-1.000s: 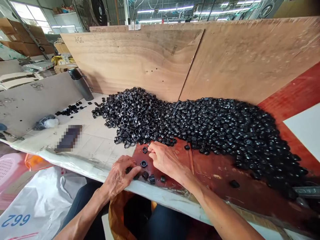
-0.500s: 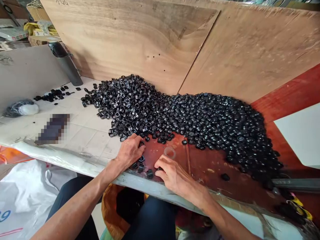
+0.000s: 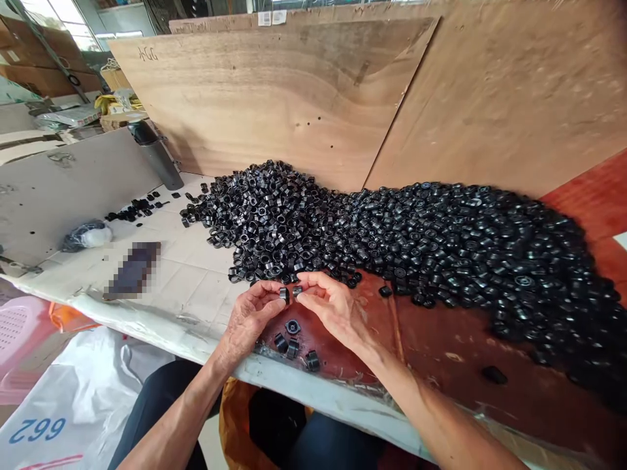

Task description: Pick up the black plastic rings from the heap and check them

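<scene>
My left hand (image 3: 247, 318) pinches a small black plastic ring (image 3: 283, 294) between thumb and fingertips. My right hand (image 3: 333, 307) pinches another small black part (image 3: 296, 290) right beside it, the two pieces almost touching. Both hands hover just above the red-brown table top (image 3: 441, 346), close to its front edge. Below them lie several loose black parts (image 3: 292, 339). Just beyond the hands begins a big heap of black plastic rings and caps (image 3: 392, 241), spreading across the table to the right.
Plywood boards (image 3: 294, 98) stand upright behind the heap. A dark grey bottle (image 3: 157, 156) stands at the back left, near a few scattered black parts (image 3: 134, 209). A dark flat object (image 3: 132, 269) and a small bag (image 3: 88, 235) lie on the pale sheet at left. A white sack (image 3: 63, 405) sits below.
Both hands have risen off the table and come together, each now pinching a small black part. The view has tilted back up slightly.
</scene>
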`<state>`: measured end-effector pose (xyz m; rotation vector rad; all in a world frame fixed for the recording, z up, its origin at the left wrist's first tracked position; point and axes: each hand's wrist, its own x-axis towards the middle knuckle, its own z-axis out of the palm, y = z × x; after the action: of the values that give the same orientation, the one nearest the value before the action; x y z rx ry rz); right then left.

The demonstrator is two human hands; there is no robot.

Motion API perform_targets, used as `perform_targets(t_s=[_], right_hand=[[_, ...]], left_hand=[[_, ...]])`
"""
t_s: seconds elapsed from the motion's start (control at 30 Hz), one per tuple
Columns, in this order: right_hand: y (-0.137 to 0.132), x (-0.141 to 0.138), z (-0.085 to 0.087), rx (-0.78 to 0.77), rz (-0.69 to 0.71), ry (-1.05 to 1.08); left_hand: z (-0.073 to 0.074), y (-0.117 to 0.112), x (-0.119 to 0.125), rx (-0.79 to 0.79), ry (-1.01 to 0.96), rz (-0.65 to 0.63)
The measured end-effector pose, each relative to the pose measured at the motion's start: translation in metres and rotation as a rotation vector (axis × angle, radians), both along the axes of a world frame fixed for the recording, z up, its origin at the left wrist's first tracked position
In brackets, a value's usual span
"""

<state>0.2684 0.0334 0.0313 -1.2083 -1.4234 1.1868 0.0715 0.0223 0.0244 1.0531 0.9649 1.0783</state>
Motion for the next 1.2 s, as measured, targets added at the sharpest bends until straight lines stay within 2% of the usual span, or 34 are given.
perform_targets(t_s=[0.23,0.4,0.57,0.77,0.93,1.07,1.2], right_hand=[[-0.008,-0.004,-0.006,0.108,-0.005,-0.057],[-0.010,-0.005,-0.016,0.329,-0.011,-0.185],[-0.012,-0.003,-0.018,0.486,0.015,-0.303],[-0.013,0.004,-0.012,0.511,0.090,-0.395],[-0.013,-0.001,-0.013,0.439,0.094,-0.535],[-0.015,-0.004,-0.014,0.458,0.009,-0.407],[-0.014,-0.001,-0.014,0.586,0.065,-0.335]], left_hand=[[-0.001,-0.003,0.000,-0.001,0.058,0.005],[0.003,-0.008,0.003,0.021,0.083,-0.033],[-0.002,-0.008,0.005,0.077,0.018,-0.053],[-0.005,-0.008,0.003,0.070,0.050,-0.055],[-0.005,-0.008,0.004,0.103,0.037,-0.078],[-0.004,-0.008,0.005,0.058,-0.001,-0.085],[-0.001,-0.009,0.005,0.042,0.020,-0.049]])
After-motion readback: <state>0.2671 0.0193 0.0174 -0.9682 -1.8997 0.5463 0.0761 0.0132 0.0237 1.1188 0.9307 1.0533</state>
